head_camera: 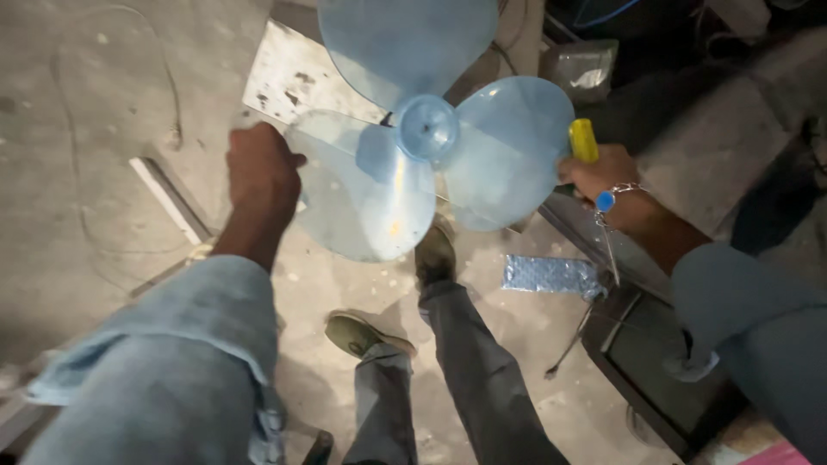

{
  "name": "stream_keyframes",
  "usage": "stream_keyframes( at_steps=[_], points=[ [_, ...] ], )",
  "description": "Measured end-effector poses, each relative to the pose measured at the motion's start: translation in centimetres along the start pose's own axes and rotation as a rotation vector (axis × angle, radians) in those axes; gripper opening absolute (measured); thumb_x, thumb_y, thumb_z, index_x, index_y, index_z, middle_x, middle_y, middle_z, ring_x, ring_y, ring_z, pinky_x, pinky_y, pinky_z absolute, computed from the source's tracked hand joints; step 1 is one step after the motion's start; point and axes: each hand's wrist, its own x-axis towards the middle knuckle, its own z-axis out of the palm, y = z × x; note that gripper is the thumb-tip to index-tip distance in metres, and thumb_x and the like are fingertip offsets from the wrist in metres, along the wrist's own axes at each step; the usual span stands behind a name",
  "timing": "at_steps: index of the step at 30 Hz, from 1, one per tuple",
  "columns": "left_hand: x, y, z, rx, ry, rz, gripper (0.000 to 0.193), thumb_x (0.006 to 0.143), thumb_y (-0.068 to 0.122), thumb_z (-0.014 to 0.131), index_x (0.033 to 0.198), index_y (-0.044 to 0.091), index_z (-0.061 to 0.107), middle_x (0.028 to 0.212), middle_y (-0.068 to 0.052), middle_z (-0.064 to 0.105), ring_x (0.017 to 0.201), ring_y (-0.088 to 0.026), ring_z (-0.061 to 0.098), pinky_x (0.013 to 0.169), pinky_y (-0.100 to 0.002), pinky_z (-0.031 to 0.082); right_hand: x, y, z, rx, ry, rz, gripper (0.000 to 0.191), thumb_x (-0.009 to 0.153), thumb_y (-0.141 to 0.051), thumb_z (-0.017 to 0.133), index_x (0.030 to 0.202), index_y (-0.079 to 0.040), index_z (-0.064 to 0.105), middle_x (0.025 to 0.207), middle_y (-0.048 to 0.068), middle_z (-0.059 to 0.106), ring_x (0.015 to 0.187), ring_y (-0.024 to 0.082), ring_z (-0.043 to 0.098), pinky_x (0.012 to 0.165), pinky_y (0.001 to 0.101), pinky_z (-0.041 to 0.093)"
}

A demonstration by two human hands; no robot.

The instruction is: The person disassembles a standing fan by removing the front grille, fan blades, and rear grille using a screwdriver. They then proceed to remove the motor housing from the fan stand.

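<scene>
A translucent blue fan blade [413, 146] with three lobes is held up over the concrete floor [77, 172]. The left hand [261, 168] is closed on the rim of the left lobe; the right hand [603, 176] is wrapped round a yellow-handled screwdriver [583, 140] just beside the right lobe. Below stand the person's two shoes [362, 334]. A small blue packet [551, 275] lies on the floor near a dark box [655, 362], and a metal sheet [293, 77] lies behind the blade.
</scene>
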Motion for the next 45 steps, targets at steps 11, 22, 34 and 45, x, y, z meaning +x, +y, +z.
stream_keyframes(
  at_steps=[11, 22, 34, 45],
  points=[
    [1.6, -1.2, 2.5, -0.096, -0.036, 0.069, 0.048, 0.084, 0.024, 0.083, 0.124, 0.003, 0.065, 0.128, -0.028, 0.055, 0.111, -0.046, 0.062, 0.092, -0.051, 0.053, 0.6, -0.1, 2.9, -0.045, 0.023, 0.082, 0.032, 0.085, -0.026, 0.073, 0.092, 0.006, 0.074, 0.071, 0.015, 0.070, 0.053, 0.021, 0.063, 0.049, 0.0372, 0.048],
    [-4.5, -0.3, -1.6, -0.166, 0.008, 0.064, 0.052, 0.085, 0.028, 0.078, 0.132, 0.014, 0.063, 0.124, -0.018, 0.061, 0.114, -0.037, 0.062, 0.093, -0.049, 0.054, -4.1, -5.3, 1.5, 0.074, -0.042, -0.169, 0.017, 0.087, -0.016, 0.072, 0.098, -0.004, 0.077, 0.083, 0.009, 0.077, 0.064, 0.016, 0.071, 0.053, 0.0329, 0.054],
    [-21.4, -3.2, -9.3, -0.906, 0.328, -0.100, 0.035, 0.087, 0.030, 0.073, 0.116, 0.011, 0.070, 0.112, -0.015, 0.073, 0.092, -0.033, 0.074, 0.084, -0.041, 0.058, -24.1, -16.6, 9.2, -0.170, -0.428, -0.739, 0.020, 0.085, -0.016, 0.071, 0.103, -0.007, 0.075, 0.075, 0.009, 0.077, 0.060, 0.017, 0.072, 0.059, 0.0327, 0.058],
    [-39.4, -24.1, -10.9, -1.161, 0.515, -0.150, 0.026, 0.085, 0.019, 0.071, 0.106, 0.005, 0.075, 0.092, -0.014, 0.080, 0.082, -0.021, 0.076, 0.074, -0.037, 0.061, -53.4, -23.1, 12.1, 0.040, -0.599, -1.668, 0.066, 0.070, -0.042, 0.092, 0.118, -0.006, 0.065, 0.103, 0.012, 0.070, 0.093, 0.020, 0.070, 0.082, 0.0351, 0.057]
  ],
)
